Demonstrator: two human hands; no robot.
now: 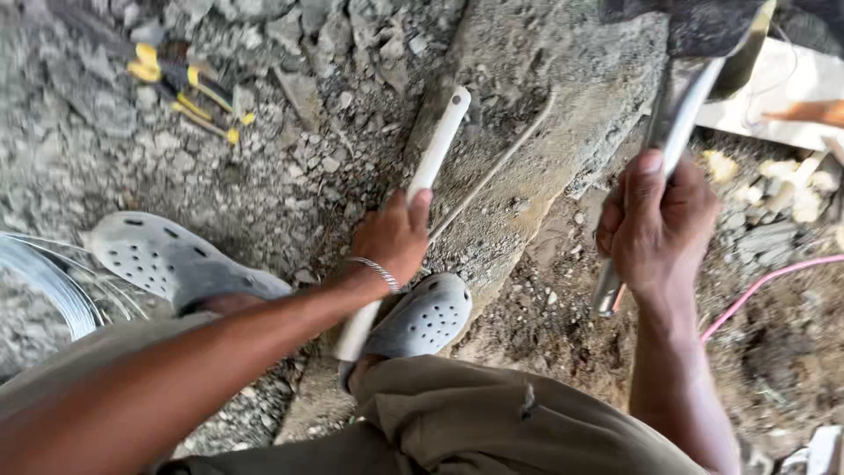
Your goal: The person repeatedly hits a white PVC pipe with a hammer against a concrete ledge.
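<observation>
My left hand (393, 237) grips a white plastic pipe (437, 149) that lies slanted along a rough concrete edge (519, 132); a thin silver bracelet circles that wrist. My right hand (655, 224) is closed around the metal handle of a hammer (677, 132), raised above the ground at the right, with its dark head near the top edge. The pipe's lower end passes under my hand toward my grey perforated clog (422, 317). A thin wire (492, 171) lies along the concrete beside the pipe.
Yellow-handled pliers (189, 88) lie on the gravel at top left. A coil of grey wire (44, 281) sits at the left edge beside my other clog (167, 259). A pink cable (765, 281) crosses the dirt at right; a pale board (782, 97) lies at top right.
</observation>
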